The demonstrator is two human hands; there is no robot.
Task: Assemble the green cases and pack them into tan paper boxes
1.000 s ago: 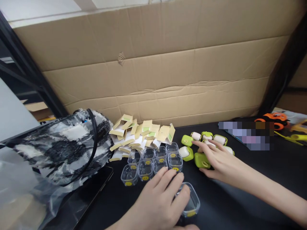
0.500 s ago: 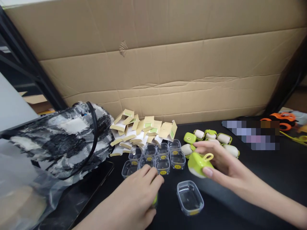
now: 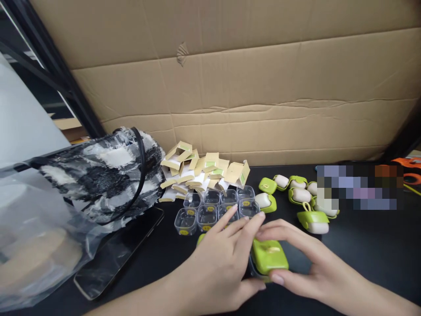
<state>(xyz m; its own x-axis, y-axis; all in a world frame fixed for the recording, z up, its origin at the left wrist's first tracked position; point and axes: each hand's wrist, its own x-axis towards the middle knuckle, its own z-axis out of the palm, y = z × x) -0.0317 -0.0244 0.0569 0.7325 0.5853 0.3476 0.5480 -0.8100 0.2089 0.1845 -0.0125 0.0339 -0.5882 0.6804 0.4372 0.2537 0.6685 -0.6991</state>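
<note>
A bright green piece [image 3: 269, 256] with a small yellow loop on top sits over a clear plastic box [image 3: 255, 272] on the black table. My right hand [image 3: 309, 252] grips it from the right, thumb in front and fingers behind. My left hand [image 3: 223, 254] lies along the box's left side with fingers stretched and apart; whether it touches the box is hard to tell. A sliver of another green thing [image 3: 200, 239] shows behind my left hand. Right behind stand several clear boxes [image 3: 207, 217] with yellow round stickers, partly covered by my left fingers.
Several green-and-white cases [image 3: 314, 221] lie at the back right. Opened cardboard packets [image 3: 207, 171] are heaped behind the clear boxes. On the left are a shaggy black-and-white bag [image 3: 105, 171], a dark phone-like slab [image 3: 121, 254] and a clear plastic bag [image 3: 42, 254]. Cardboard [image 3: 230, 87] walls the back.
The green-and-white case from my right hand now stands at the right. My right hand has moved to the green piece over the clear box, and my left hand has shifted right, its fingers straightened.
</note>
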